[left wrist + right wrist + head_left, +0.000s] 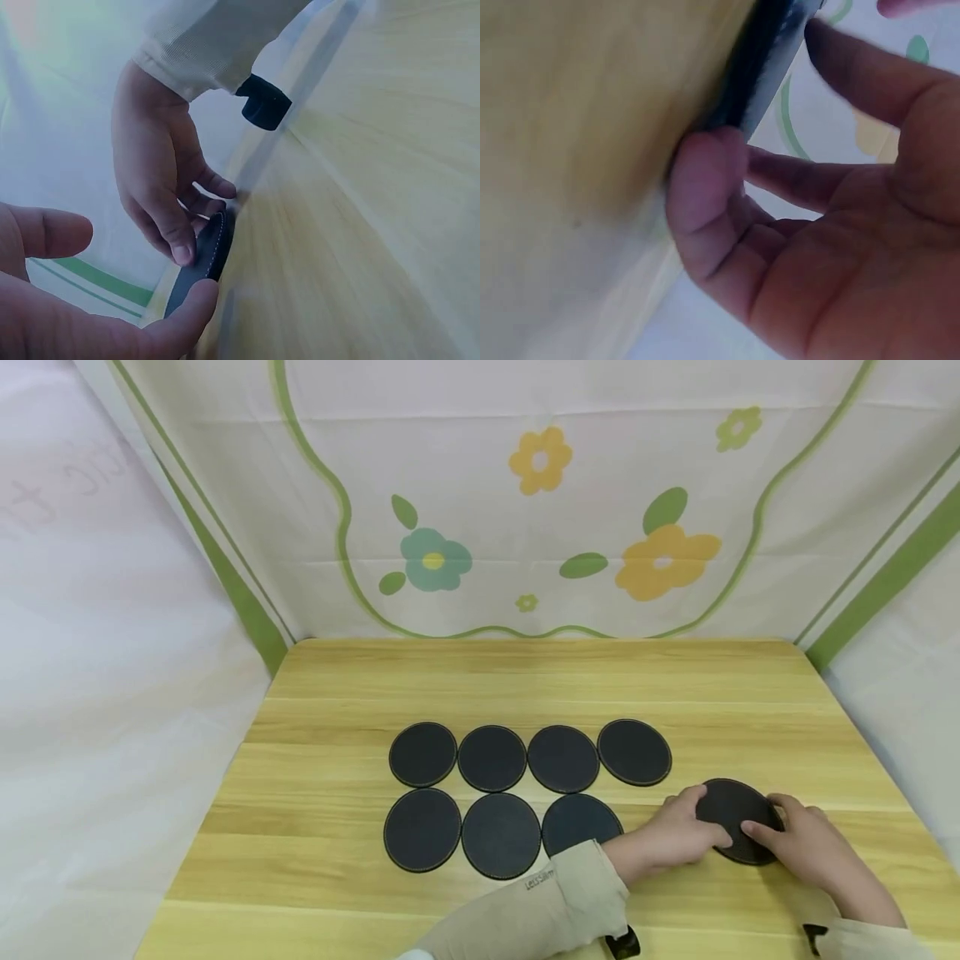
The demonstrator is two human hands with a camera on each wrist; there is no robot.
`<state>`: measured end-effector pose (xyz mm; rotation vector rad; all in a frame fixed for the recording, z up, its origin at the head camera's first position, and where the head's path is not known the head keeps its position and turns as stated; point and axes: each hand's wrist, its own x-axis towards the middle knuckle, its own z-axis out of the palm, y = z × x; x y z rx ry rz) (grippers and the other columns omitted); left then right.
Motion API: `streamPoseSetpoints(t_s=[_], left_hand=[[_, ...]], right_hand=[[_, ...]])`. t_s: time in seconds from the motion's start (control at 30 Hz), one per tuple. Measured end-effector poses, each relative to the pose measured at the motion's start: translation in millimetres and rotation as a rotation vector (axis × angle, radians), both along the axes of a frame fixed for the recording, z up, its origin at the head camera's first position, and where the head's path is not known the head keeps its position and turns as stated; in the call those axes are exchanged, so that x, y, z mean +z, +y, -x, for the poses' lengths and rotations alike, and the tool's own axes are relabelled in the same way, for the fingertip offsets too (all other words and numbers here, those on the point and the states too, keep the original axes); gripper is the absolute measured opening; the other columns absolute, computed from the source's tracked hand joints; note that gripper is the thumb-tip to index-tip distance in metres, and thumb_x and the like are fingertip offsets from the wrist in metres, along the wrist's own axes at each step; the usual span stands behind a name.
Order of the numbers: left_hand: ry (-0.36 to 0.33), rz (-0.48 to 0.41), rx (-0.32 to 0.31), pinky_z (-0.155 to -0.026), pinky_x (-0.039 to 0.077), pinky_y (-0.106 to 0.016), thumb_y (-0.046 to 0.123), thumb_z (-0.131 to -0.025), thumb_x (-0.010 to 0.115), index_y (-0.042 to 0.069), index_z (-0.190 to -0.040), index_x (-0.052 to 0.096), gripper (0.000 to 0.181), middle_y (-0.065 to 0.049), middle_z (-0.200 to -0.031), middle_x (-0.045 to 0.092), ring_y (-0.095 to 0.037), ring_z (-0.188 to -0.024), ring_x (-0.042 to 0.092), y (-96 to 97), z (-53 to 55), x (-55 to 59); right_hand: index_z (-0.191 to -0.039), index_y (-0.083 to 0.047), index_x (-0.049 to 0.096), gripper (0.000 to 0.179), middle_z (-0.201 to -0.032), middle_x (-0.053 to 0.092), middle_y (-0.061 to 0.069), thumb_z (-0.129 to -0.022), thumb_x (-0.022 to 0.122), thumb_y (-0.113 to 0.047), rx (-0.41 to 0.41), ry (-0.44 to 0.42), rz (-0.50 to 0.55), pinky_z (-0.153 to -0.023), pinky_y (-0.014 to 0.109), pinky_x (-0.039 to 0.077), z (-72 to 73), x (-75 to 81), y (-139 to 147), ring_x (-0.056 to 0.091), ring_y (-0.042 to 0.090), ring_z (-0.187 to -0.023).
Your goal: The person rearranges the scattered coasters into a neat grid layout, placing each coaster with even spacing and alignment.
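Both hands are at a round black coaster (738, 821) with a stitched edge, at the right of the table in the head view. My left hand (678, 831) holds its left side, thumb near the front and a finger at the back rim. From the right, my right hand (813, 843) grips the rim, its thumb lying over the top face. Curled fingers (705, 180) of that hand reach round the edge in the right wrist view. Seen side-on in the left wrist view, the coaster (210, 251) is close over the wood.
Matching black coasters lie flat to the left in two rows: several along the back row (492, 758) and three in the front row (501, 835). My left sleeve (540, 902) overlaps the front row's right end. A flower-printed cloth (525, 527) hangs behind the wooden table (315, 893).
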<state>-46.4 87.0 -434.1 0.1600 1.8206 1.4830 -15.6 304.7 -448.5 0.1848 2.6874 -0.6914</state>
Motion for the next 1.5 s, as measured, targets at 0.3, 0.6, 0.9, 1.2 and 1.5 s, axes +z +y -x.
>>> streamPoseSetpoints(t_s=[0.3,0.6,0.9,1.2,1.5], left_hand=[[0.053,0.014,-0.028,-0.069,0.046,-0.026,0.015,-0.089,0.070,0.028,-0.147,0.051,0.063,0.003,-0.130,0.049,-0.010,-0.086,0.053,-17.9,-4.4,0.4],[0.088,-0.007,-0.076,-0.087,0.049,-0.028,0.019,-0.091,0.067,0.030,-0.148,0.047,0.061,0.003,-0.137,0.043,-0.012,-0.119,0.054,-43.5,-9.5,1.4],[0.087,-0.021,-0.087,-0.091,0.047,-0.027,0.022,-0.091,0.066,0.030,-0.150,0.044,0.063,0.002,-0.145,0.039,-0.015,-0.127,0.051,-65.8,-14.7,3.7],[0.103,-0.017,-0.071,-0.092,0.046,-0.028,0.021,-0.091,0.066,0.025,-0.151,0.044,0.064,0.002,-0.145,0.040,-0.015,-0.128,0.048,-78.0,-17.6,3.4],[0.110,-0.017,-0.070,-0.090,0.045,-0.027,0.019,-0.090,0.067,0.024,-0.153,0.042,0.068,0.005,-0.145,0.040,-0.010,-0.117,0.052,-86.1,-20.2,8.0]], right_hand=[[-0.136,0.020,0.039,0.066,-0.101,0.064,0.036,-0.102,0.063,-0.030,-0.002,0.037,0.061,-0.074,0.057,0.049,-3.4,-4.3,-5.4,0.062,0.052,-0.098],[-0.137,0.011,0.047,0.043,-0.072,0.052,0.003,-0.105,0.055,-0.017,0.010,0.139,0.071,-0.056,0.032,0.036,-6.6,-2.2,-28.2,0.046,0.017,-0.060],[-0.140,0.010,0.045,0.044,-0.073,0.056,0.001,-0.106,0.054,-0.016,0.027,0.118,0.111,-0.053,0.030,0.039,-2.4,3.6,-48.1,0.048,0.016,-0.058],[-0.141,0.008,0.047,0.045,-0.067,0.050,0.001,-0.105,0.056,-0.018,0.037,0.118,0.138,-0.050,0.029,0.037,-1.5,1.4,-60.2,0.046,0.015,-0.053],[-0.136,0.012,0.049,0.048,-0.069,0.045,0.004,-0.099,0.063,-0.017,0.103,0.130,0.035,-0.055,0.035,0.033,6.9,-2.0,-70.7,0.042,0.020,-0.059]])
